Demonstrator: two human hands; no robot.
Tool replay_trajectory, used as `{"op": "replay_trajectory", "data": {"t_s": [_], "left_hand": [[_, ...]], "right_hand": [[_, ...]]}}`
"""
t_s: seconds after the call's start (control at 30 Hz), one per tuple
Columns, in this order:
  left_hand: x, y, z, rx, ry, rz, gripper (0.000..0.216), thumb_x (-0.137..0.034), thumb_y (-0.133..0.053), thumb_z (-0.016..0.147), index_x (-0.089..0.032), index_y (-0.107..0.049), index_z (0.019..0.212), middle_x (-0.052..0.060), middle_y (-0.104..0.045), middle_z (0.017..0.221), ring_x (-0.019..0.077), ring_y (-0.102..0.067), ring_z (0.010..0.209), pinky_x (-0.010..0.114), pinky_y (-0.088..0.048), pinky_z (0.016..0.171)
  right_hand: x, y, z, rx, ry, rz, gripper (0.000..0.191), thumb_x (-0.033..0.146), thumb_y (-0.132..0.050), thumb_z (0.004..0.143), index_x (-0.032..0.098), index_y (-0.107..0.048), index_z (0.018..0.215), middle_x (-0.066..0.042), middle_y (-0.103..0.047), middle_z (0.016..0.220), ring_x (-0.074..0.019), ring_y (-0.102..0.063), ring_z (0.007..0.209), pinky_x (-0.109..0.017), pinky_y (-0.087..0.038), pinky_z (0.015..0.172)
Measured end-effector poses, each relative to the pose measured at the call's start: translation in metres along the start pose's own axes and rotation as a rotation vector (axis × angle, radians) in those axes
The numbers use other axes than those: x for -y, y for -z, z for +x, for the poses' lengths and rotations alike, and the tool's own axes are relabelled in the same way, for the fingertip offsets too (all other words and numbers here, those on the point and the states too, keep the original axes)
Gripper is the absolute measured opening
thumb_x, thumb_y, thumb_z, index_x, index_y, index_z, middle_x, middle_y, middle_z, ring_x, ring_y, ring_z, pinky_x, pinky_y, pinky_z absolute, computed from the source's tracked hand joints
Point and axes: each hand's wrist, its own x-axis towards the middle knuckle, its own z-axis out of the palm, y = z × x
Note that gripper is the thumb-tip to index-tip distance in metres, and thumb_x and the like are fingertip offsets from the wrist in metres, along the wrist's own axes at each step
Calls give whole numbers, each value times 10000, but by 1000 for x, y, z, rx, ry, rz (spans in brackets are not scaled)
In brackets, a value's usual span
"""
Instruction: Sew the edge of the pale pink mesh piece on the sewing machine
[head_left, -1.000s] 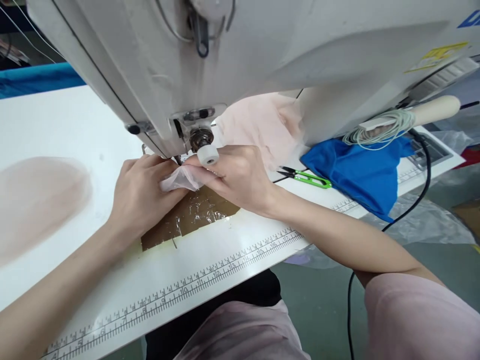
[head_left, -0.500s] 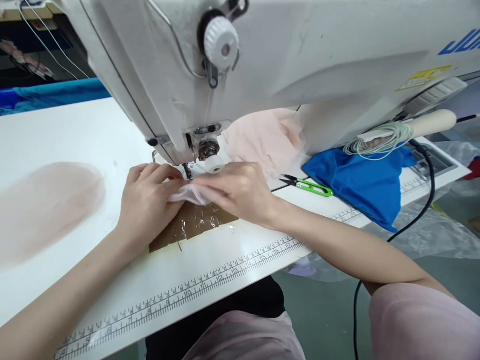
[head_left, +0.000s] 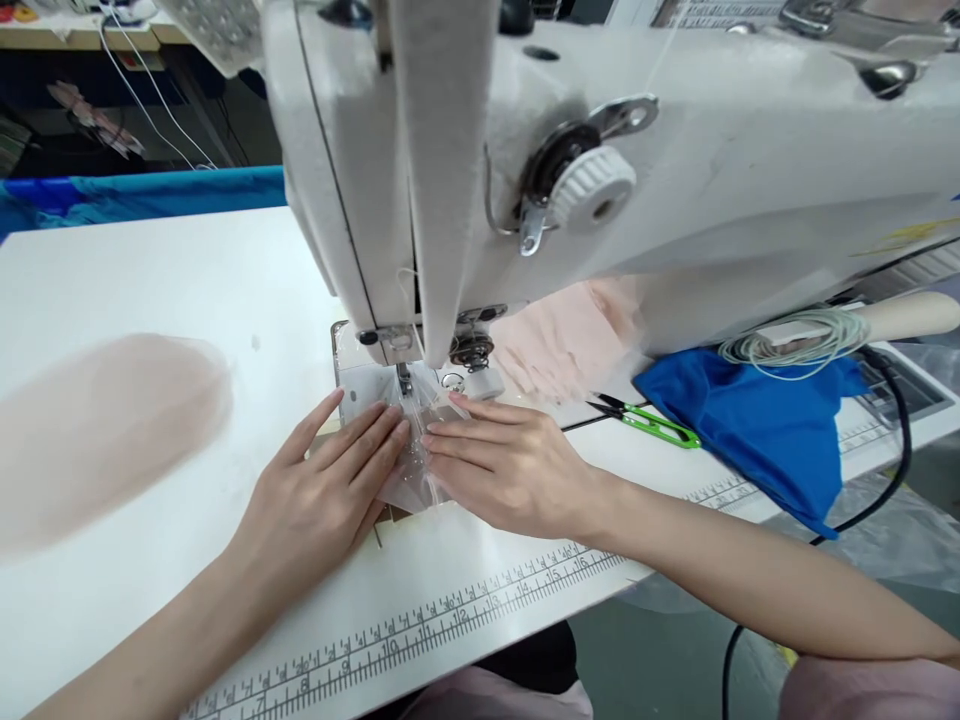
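A small piece of sheer whitish fabric (head_left: 411,478) lies under the presser foot (head_left: 405,378) of a white sewing machine (head_left: 337,170). Flat on its left side rests my left hand (head_left: 330,485), fingers stretched toward the foot. My right hand (head_left: 517,460) lies on the fabric's right side with its fingers extended and pointing left. Between the fingertips of both hands the fabric runs toward me from the needle area. Its far part, behind the foot, is mostly hidden by the machine head.
Green thread snips (head_left: 660,425) lie right of my right hand, beside a blue cloth (head_left: 757,420). Peach sheer fabric (head_left: 559,340) is behind the needle area. An oval sheer piece (head_left: 112,430) lies at left. A ruler strip (head_left: 420,630) marks the table's front edge.
Both hands held the fabric bunched and raised at the foot; now it lies flatter under their outstretched fingers, nearer me. The camera view has shifted, showing more of the machine's top.
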Motion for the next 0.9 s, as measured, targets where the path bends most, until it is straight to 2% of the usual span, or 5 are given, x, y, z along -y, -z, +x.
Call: {"op": "replay_trajectory", "data": {"t_s": [0.53, 0.9], "left_hand": [[0, -1, 2, -1, 42, -7, 358, -158, -497, 951, -75, -570, 1292, 139, -659, 1261, 279, -636, 1166, 554, -332, 1152], [8, -5, 4, 18, 73, -10, 373, -163, -469, 965, -72, -550, 1317, 150, -635, 1294, 288, -623, 1185, 583, -301, 1153]], "right_hand": [[0, -1, -1, 2, -9, -10, 184, 37, -579, 855, 122, -742, 844, -31, -779, 941, -182, -730, 954, -367, -565, 1000], [-6, -5, 2, 18, 4, -79, 224, 78, -534, 916, 149, -736, 846, -40, -777, 958, -164, -732, 944, -361, -578, 970]]}}
